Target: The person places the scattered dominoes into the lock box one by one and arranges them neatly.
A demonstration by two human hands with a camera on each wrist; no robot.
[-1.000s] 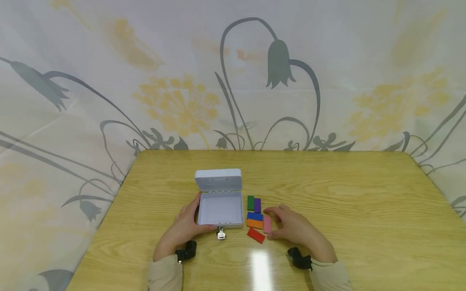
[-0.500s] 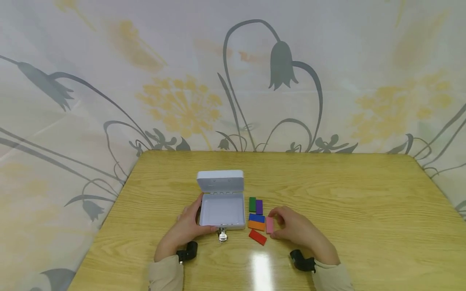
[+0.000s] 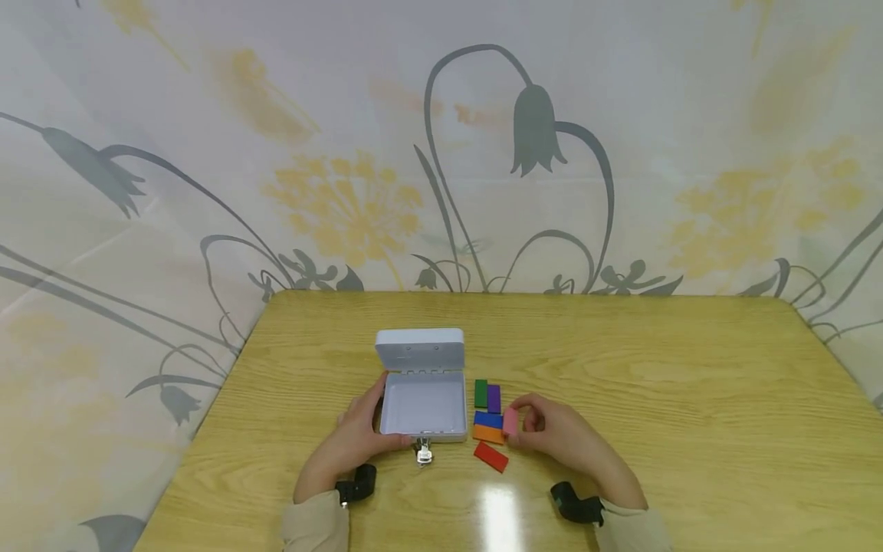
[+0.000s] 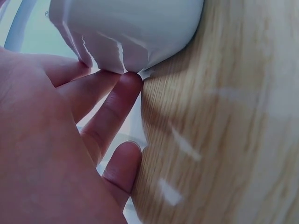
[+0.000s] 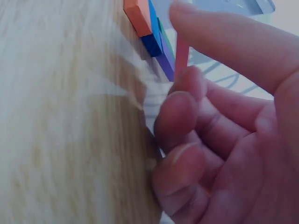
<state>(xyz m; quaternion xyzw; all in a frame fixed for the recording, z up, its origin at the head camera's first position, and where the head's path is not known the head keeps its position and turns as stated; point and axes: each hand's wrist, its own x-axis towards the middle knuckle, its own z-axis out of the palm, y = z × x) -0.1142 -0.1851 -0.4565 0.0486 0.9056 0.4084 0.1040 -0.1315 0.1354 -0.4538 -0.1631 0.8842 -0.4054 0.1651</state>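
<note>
A small white cash box (image 3: 424, 404) stands on the table with its lid (image 3: 421, 354) raised and its inside bare. My left hand (image 3: 353, 438) holds it by the left side, thumb along the front edge, fingertips against the wall in the left wrist view. Keys (image 3: 424, 455) hang at its front. Between thumb and fingers, my right hand (image 3: 555, 431) pinches a pink block (image 3: 510, 422), which shows edge-on in the right wrist view. Just left of it lie a blue block (image 3: 488, 418) and an orange block (image 3: 488, 434), side by side.
Behind those two lie a green block (image 3: 480, 393) and a purple block (image 3: 494, 399); a red block (image 3: 491, 457) lies slanted in front. All are on the wooden table (image 3: 655, 368), right of the box. A flower-patterned cloth (image 3: 331, 115) hangs behind the table.
My right hand has closed its fingers on the pink block and raised it from the table, tilting it. My left hand keeps its hold on the cash box. The view has shifted slightly.
</note>
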